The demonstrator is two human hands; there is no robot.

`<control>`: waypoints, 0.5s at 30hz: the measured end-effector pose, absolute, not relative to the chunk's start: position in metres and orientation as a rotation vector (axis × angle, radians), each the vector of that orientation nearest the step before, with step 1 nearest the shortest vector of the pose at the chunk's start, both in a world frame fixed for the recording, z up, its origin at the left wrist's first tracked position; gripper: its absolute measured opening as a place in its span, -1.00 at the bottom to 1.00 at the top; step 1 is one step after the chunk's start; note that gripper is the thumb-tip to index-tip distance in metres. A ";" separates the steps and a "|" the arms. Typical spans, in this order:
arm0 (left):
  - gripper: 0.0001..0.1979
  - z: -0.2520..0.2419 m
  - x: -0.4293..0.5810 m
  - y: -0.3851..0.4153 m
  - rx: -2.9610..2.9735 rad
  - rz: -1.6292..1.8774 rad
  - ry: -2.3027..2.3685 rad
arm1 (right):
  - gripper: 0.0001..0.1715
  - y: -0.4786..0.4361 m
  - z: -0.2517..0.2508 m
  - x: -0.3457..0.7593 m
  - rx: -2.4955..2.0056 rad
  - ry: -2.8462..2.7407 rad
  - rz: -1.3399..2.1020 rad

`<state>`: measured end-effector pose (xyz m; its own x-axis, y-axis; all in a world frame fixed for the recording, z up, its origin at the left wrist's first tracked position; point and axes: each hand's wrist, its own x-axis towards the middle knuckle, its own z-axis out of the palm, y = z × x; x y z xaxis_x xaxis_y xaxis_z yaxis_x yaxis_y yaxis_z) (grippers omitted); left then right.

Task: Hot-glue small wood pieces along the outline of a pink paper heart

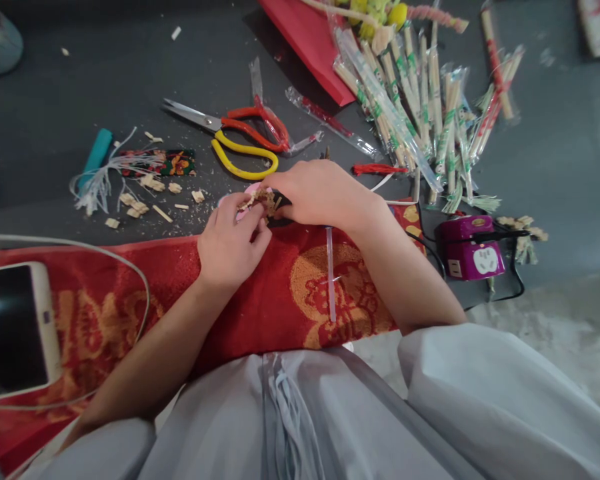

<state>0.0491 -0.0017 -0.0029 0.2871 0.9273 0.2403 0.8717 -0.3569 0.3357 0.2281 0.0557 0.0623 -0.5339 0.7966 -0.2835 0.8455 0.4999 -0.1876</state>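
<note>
My left hand [230, 243] and my right hand [315, 193] meet at the far edge of a red and gold cloth [280, 293]. Between their fingertips sits a small pinkish piece with tan wooden bits [260, 199] on it. Both hands have fingers curled and pinched around that piece. What lies beneath my right palm is hidden. A thin clear stick [330, 273] rests on the cloth just below my right wrist.
Scissors with orange and yellow handles [240, 137] lie beyond the hands. Several wrapped bamboo sticks [420, 107] are heaped at the right, a purple power adapter [473, 250] beside them. Wood chips [140, 200], a teal tube [95, 157] and a phone [15, 327] lie left.
</note>
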 end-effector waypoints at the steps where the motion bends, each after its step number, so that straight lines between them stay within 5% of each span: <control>1: -0.72 -0.003 0.049 -0.002 2.403 0.592 1.694 | -0.60 0.056 0.062 0.228 1.425 2.579 -0.456; 15: -0.75 0.001 0.051 -0.002 2.407 0.504 1.746 | -0.59 0.056 0.062 0.228 1.425 2.588 -0.456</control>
<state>0.0510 -0.0021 0.0013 0.2766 0.9413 0.1936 0.8996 -0.3245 0.2924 0.2282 0.0558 0.0623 -0.5364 0.7975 -0.2762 0.8439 0.5018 -0.1899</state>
